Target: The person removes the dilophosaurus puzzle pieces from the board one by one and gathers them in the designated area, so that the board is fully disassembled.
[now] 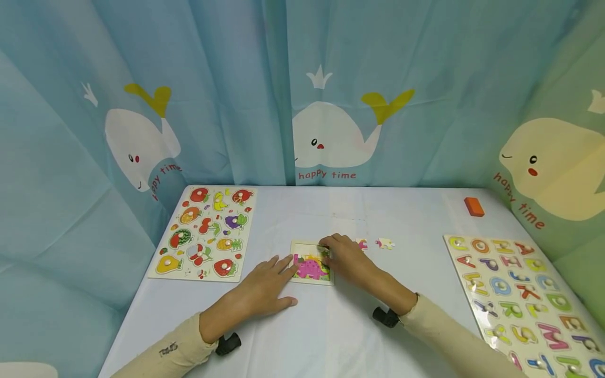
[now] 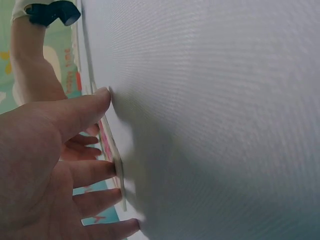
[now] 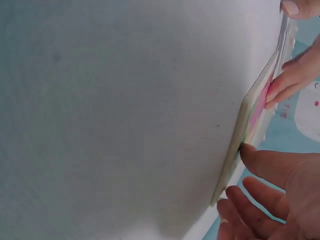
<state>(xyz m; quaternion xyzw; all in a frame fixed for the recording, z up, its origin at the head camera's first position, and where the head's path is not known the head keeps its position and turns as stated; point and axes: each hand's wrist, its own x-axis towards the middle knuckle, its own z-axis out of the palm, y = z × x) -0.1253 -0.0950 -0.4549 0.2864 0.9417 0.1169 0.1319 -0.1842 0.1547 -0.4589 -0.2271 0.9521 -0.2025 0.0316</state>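
Note:
A small framed jigsaw puzzle (image 1: 309, 269) with a pink dinosaur lies flat mid-table; its upper left part shows bare backing. My left hand (image 1: 264, 287) has its fingers straight, with fingertips on the puzzle's left edge and the thumb spread apart. At the upper right corner, my right hand (image 1: 347, 260) has curled fingers and pinches a dark green puzzle piece (image 1: 324, 250), mostly hidden under the fingertips. In the right wrist view, the right thumb (image 3: 260, 159) touches the board's green area. Two loose puzzle pieces (image 1: 385, 243) lie just right of that hand, one partly covered.
A fruit peg board (image 1: 208, 233) lies at the left. Along the right side is an alphabet peg board (image 1: 524, 294), cut off by the frame. An orange-red block (image 1: 474, 207) sits at the back right. A whale-print curtain (image 1: 255, 105) hangs behind the white table.

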